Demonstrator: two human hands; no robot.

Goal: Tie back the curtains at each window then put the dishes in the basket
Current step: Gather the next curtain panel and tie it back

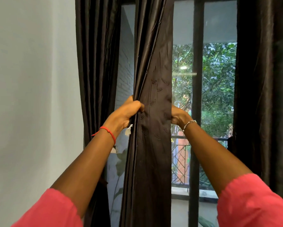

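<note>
A dark brown curtain panel [154,76] with a faint leaf pattern hangs in front of the window, gathered into a narrow column. My left hand [127,112] grips its left edge at chest height, fingers closed on the folds. My right hand [178,116] holds the panel's right edge from behind, at the same height. A small white tag [128,129] dangles just below my left hand. No dishes or basket are in view.
Another dark curtain panel [96,71] hangs at the left against the pale wall [31,95], and a third [265,87] covers the right side. The window's dark vertical frame bar [197,95] stands right of my hands, with trees and a balcony railing outside.
</note>
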